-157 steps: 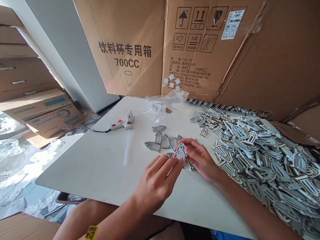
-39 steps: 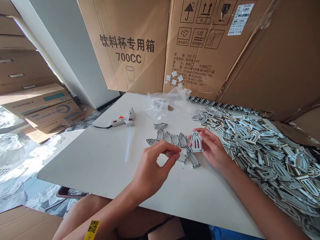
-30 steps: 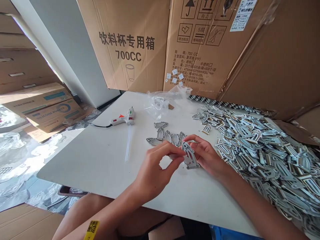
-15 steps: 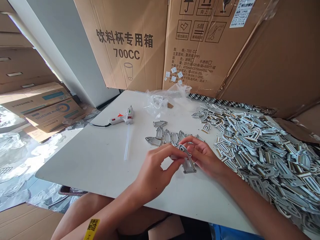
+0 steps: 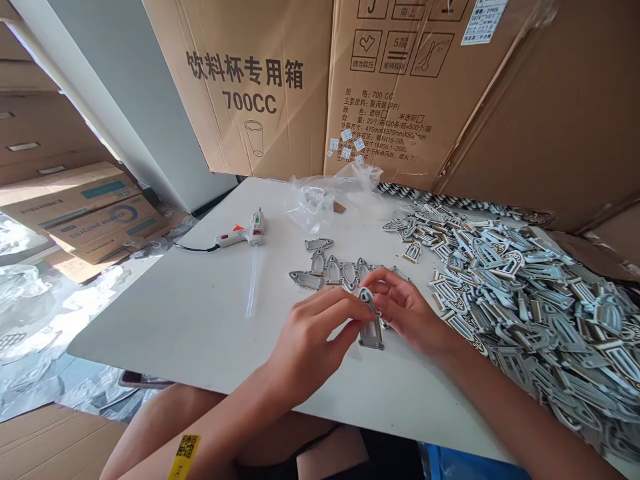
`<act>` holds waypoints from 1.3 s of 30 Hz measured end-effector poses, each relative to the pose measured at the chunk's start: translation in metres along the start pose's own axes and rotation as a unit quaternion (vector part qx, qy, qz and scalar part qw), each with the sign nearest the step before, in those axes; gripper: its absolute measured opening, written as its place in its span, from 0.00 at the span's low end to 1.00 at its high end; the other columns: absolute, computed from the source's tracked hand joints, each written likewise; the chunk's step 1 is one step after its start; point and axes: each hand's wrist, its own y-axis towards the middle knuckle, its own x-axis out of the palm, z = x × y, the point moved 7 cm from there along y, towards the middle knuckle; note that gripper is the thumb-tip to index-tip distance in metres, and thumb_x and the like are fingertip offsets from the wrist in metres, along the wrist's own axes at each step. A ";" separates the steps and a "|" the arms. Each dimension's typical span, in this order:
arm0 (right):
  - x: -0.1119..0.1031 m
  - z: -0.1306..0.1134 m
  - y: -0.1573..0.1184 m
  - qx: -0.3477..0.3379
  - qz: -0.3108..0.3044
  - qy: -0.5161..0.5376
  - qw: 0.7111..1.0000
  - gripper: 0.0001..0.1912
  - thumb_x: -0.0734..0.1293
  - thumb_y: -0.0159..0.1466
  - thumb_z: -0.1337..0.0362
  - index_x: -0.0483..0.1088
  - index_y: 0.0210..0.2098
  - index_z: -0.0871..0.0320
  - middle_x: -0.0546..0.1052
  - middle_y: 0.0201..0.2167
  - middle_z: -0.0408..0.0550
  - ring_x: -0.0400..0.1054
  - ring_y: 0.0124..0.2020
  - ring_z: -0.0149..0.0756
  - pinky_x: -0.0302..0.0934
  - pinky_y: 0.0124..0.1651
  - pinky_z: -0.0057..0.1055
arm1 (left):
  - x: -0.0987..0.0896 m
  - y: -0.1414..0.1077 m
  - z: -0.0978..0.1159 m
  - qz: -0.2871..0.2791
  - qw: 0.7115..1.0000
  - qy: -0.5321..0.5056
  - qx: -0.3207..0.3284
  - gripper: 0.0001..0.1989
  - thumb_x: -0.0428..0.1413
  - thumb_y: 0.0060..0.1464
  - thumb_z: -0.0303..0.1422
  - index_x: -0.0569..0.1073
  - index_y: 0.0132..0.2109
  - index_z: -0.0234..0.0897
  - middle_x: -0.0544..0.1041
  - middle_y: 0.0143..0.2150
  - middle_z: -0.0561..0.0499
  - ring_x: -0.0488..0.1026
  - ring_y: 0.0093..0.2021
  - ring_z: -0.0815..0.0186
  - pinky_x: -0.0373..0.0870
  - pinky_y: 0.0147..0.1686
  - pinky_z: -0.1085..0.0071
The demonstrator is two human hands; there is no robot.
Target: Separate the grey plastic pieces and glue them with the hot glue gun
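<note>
My left hand (image 5: 313, 340) pinches a grey arch-shaped frame piece (image 5: 371, 335) between thumb and fingers, its pointed top up and its flat base towards me. My right hand (image 5: 407, 310) is closed at the upper right edge of the same piece, thumb against it; its fingertips are partly hidden. Just behind the hands, several similar grey arch pieces (image 5: 333, 271) lie side by side on the white table (image 5: 190, 320). Another arch piece (image 5: 319, 245) lies on its side beyond them.
To the left lies a glue gun (image 5: 256, 228) with a clear glue stick (image 5: 253, 283) and a cord. A large heap of arch pieces (image 5: 520, 313) covers the right side. Crumpled clear plastic (image 5: 313, 200) lies at the back, before tall cardboard boxes (image 5: 280, 133).
The held arch piece has turned more upright and shifted slightly left. Both hands keep nearly the same place, and the view has tilted a little.
</note>
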 end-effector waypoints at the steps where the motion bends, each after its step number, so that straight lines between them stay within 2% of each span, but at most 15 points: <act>1: 0.000 0.000 0.000 -0.002 -0.001 0.002 1.000 0.20 0.76 0.72 0.49 0.69 0.53 0.53 0.74 0.44 0.47 0.70 0.40 0.31 0.66 0.42 0.22 | 0.000 0.000 0.001 0.002 1.000 0.006 0.011 0.08 0.59 0.67 0.23 0.78 0.45 0.41 0.83 0.41 0.50 0.78 0.40 0.65 0.73 0.43 0.68; 6: 0.003 -0.003 0.001 -0.015 -0.007 0.015 1.000 0.19 0.76 0.71 0.50 0.69 0.50 0.53 0.72 0.44 0.46 0.69 0.40 0.30 0.66 0.42 0.22 | -0.003 0.002 0.005 0.016 0.999 0.021 0.035 0.09 0.60 0.66 0.22 0.78 0.44 0.42 0.84 0.43 0.52 0.77 0.40 0.66 0.73 0.43 0.69; 15: 0.004 -0.007 0.001 -0.022 0.006 0.021 1.000 0.23 0.79 0.68 0.48 0.67 0.47 0.53 0.74 0.49 0.48 0.68 0.41 0.31 0.66 0.42 0.23 | -0.004 0.002 0.001 0.026 1.000 0.006 -0.001 0.07 0.63 0.64 0.22 0.80 0.41 0.40 0.83 0.44 0.50 0.80 0.42 0.67 0.75 0.44 0.69; 19: 0.003 -0.009 -0.001 -0.026 0.014 0.014 0.999 0.21 0.79 0.69 0.51 0.68 0.48 0.54 0.74 0.52 0.48 0.68 0.39 0.30 0.66 0.41 0.22 | -0.006 0.002 -0.007 0.037 0.998 -0.012 -0.053 0.09 0.63 0.63 0.21 0.81 0.41 0.40 0.81 0.45 0.51 0.79 0.43 0.68 0.75 0.43 0.71; 23: 0.005 -0.009 -0.001 -0.032 0.003 0.022 0.999 0.15 0.78 0.71 0.58 0.70 0.49 0.53 0.74 0.55 0.48 0.70 0.44 0.31 0.68 0.44 0.24 | -0.009 0.001 -0.015 0.054 0.993 -0.014 -0.105 0.10 0.63 0.61 0.20 0.82 0.38 0.42 0.80 0.44 0.52 0.78 0.42 0.69 0.74 0.41 0.71; 28: 0.011 -0.006 0.000 -0.044 -0.027 0.010 0.999 0.07 0.76 0.72 0.62 0.75 0.42 0.56 0.76 0.52 0.48 0.72 0.49 0.34 0.69 0.49 0.26 | -0.004 -0.002 -0.028 0.030 0.977 -0.063 -0.201 0.10 0.67 0.57 0.21 0.82 0.36 0.43 0.80 0.43 0.54 0.77 0.42 0.68 0.75 0.42 0.69; 31: 0.011 -0.002 0.000 -0.031 -0.024 0.011 0.999 0.05 0.75 0.74 0.61 0.77 0.47 0.54 0.77 0.50 0.48 0.73 0.47 0.31 0.69 0.48 0.23 | -0.003 -0.004 -0.034 0.026 0.967 -0.085 -0.240 0.09 0.66 0.58 0.23 0.82 0.35 0.43 0.80 0.41 0.55 0.77 0.42 0.68 0.76 0.45 0.67; 34: 0.011 -0.004 -0.001 -0.032 -0.024 -0.001 0.999 0.08 0.74 0.74 0.62 0.78 0.52 0.53 0.77 0.50 0.48 0.73 0.47 0.29 0.69 0.47 0.20 | -0.003 -0.006 -0.040 0.017 0.957 -0.097 -0.273 0.07 0.66 0.57 0.25 0.82 0.34 0.43 0.80 0.40 0.55 0.78 0.41 0.67 0.77 0.46 0.65; 39: 0.013 -0.004 -0.001 -0.038 -0.035 -0.017 0.999 0.09 0.74 0.75 0.63 0.78 0.53 0.52 0.77 0.50 0.48 0.74 0.51 0.31 0.70 0.51 0.22 | -0.003 -0.007 -0.041 0.012 0.957 -0.089 -0.277 0.09 0.66 0.56 0.22 0.82 0.33 0.44 0.79 0.39 0.55 0.78 0.41 0.67 0.77 0.46 0.65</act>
